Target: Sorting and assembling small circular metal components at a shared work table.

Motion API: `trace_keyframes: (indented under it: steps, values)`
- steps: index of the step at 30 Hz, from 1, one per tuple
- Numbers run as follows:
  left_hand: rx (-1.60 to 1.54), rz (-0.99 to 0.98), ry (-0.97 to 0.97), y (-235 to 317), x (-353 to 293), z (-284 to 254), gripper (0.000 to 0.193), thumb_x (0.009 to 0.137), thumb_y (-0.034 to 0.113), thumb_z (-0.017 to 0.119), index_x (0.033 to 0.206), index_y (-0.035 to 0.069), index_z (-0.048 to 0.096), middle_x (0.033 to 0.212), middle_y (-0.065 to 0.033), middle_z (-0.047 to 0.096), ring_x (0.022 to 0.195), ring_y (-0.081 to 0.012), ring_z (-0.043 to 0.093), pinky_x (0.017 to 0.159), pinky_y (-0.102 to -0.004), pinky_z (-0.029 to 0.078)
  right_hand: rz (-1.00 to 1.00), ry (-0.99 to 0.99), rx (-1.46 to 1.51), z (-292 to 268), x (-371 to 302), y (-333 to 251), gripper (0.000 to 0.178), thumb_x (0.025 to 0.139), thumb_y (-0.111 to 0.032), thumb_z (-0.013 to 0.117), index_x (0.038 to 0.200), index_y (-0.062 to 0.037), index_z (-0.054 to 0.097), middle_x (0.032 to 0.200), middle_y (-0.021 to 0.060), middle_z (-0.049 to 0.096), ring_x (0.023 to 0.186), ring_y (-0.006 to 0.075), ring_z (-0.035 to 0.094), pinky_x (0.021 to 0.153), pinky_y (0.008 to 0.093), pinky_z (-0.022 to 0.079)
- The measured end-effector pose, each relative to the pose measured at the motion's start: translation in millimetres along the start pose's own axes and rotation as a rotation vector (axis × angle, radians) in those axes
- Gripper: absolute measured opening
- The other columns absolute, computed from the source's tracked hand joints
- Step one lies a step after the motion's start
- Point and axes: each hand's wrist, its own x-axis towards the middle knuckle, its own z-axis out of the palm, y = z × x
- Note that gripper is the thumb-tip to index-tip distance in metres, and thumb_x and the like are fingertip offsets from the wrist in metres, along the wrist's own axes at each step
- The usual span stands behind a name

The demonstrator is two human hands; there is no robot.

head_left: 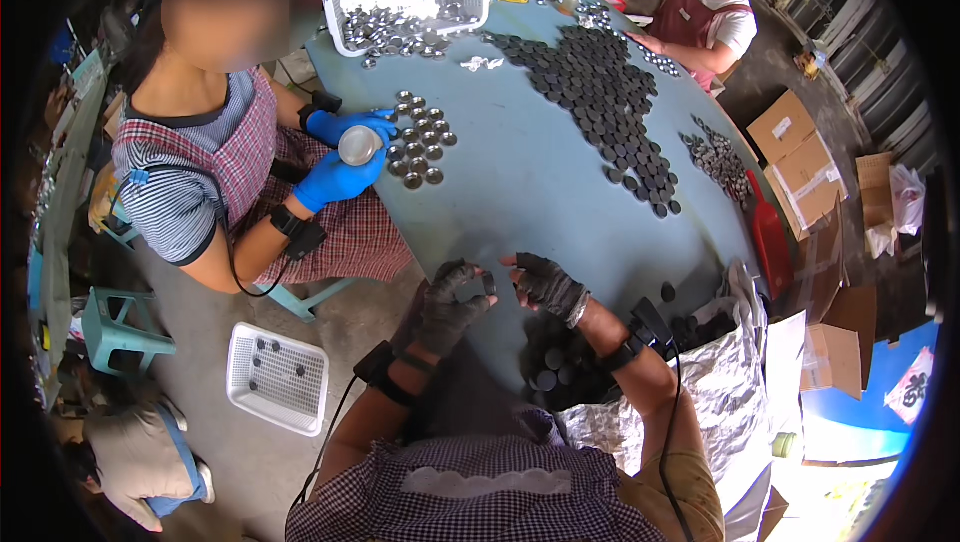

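So the left grip (452, 304) is pinching a small black cap (489, 284) at its fingertips — flat side turned rightward, long axis pointing away from the body. Right grip (552, 288)'s just right of it, fingers spread — and the black cap pile (622, 112) lies well beyond on the table (465, 187).

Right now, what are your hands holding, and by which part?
Left hand: a small dark disc, pinched by its edge. Right hand: nothing visible.
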Motion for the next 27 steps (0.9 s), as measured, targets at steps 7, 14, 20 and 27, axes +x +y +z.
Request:
trace_keyframes:
  steps: [7, 14, 20, 27]
  values:
    - [0.02, -0.01, 0.027, -24.0, 12.9, -7.0, 0.045, 0.066, 0.0, 0.075, 0.108, 0.002, 0.058, 0.111, -0.0038, 0.053, 0.106, -0.0174, 0.05, 0.092, -0.0322, 0.042, -0.08, 0.007, 0.214, 14.6, 46.0, 0.4, 0.035, 0.084, -0.014, 0.063, 0.114, 0.0001, 0.052, 0.081, 0.0089, 0.061, 0.07, 0.0159, 0.062, 0.062, 0.0272, 0.053]
    - [0.755, 0.385, 0.156, -36.6, 33.1, -16.5, 0.038, 0.073, 0.008, 0.07, 0.109, 0.003, 0.057, 0.103, -0.0148, 0.058, 0.099, -0.0296, 0.057, 0.089, -0.0396, 0.047, -0.412, 0.44, -0.562, 5.3, 148.3, -31.2, 0.022, 0.078, -0.014, 0.067, 0.096, -0.0043, 0.059, 0.083, 0.0103, 0.063, 0.078, 0.0226, 0.065, 0.065, 0.0358, 0.051]
    - [0.73, 0.357, 0.063, -40.7, 29.5, -17.7, 0.026, 0.076, 0.01, 0.064, 0.102, 0.004, 0.061, 0.097, -0.0147, 0.061, 0.095, -0.0327, 0.059, 0.084, -0.0431, 0.05, -0.648, 0.594, -1.038, 14.6, 211.2, -64.5, 0.025, 0.077, -0.025, 0.064, 0.092, -0.0058, 0.058, 0.09, 0.0173, 0.061, 0.086, 0.0365, 0.058, 0.074, 0.0466, 0.047]
    - [0.756, 0.45, 0.112, -50.4, 34.6, -18.4, 0.027, 0.075, 0.011, 0.064, 0.1, 0.003, 0.061, 0.094, -0.0152, 0.062, 0.085, -0.0357, 0.059, 0.079, -0.0445, 0.049, -0.516, 0.388, -1.232, -12.1, 198.6, -52.7, 0.025, 0.076, -0.027, 0.064, 0.092, -0.0074, 0.063, 0.096, 0.0153, 0.062, 0.092, 0.0345, 0.058, 0.081, 0.0446, 0.047]
